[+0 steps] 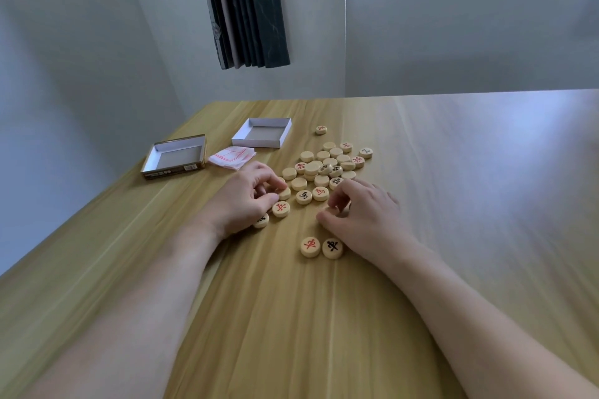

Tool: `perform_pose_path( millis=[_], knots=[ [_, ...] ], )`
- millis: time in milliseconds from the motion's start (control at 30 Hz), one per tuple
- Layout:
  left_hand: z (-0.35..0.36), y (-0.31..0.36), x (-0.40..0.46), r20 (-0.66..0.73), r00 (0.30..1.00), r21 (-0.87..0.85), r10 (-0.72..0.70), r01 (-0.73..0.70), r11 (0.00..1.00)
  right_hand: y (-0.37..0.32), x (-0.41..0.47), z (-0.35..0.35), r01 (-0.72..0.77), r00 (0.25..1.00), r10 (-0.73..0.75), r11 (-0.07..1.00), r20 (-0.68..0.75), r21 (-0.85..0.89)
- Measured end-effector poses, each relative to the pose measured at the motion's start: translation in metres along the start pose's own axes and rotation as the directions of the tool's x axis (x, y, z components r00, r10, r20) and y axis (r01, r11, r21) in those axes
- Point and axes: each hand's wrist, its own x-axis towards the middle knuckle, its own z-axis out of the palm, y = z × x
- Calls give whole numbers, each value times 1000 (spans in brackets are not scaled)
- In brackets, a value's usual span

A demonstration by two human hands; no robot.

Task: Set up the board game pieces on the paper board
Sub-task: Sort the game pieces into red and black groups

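Note:
Several round wooden game pieces [327, 165] lie in a loose heap on the wooden table [453, 204], some face up with red or black characters, some blank side up. The folded paper board [231, 157] with red lines lies to the left of the heap. My left hand [241, 201] pinches a blank-sided piece [285, 194] at the heap's near left edge. My right hand [363, 214] is curled at the near right edge, its fingertips closed around a piece that is mostly hidden. A red-marked piece [310, 247] and a black-marked piece [332, 248] sit side by side nearer to me.
Two open box halves stand at the far left: a brown-edged tray [152, 168] and a white tray [256, 142]. One piece [321, 129] lies apart behind the heap. The table's left edge runs diagonally beside the wall. A dark curtain [246, 6] hangs behind.

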Motion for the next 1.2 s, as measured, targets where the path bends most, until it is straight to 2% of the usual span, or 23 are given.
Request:
perform_pose_path(
  millis=[167,300,467,533,667,767,833,933,1200],
  knots=[
    [3,-3,2,-12,1000,24,9,-9,1000,-2,0,-1,-7,1000,7,1000,-11,10],
    [5,-1,2,-23,999,75,29,-28,997,-5,-1,-1,50,999,-50,997,11,-50],
    [7,1,5,-16,1000,51,9,-9,999,0,2,2,-10,1000,10,997,5,-81],
    [8,3,4,-3,1000,47,26,-26,999,0,4,3,-17,1000,17,999,-5,-36],
    [9,2,1,-29,999,37,37,-36,999,2,5,-7,-94,987,121,969,-107,227],
    [9,0,1,-75,995,43,59,-55,998,12,7,-16,-116,980,139,981,-142,155],
    [10,0,2,-73,995,57,66,-62,996,14,8,-18,-123,986,129,990,-103,62],
    [13,-2,2,-53,994,121,96,-89,989,12,5,-15,-53,998,54,996,17,-66],
    [29,11,-1,29,981,125,193,-196,973,11,4,-19,11,992,-3,998,126,-60]
  ],
)
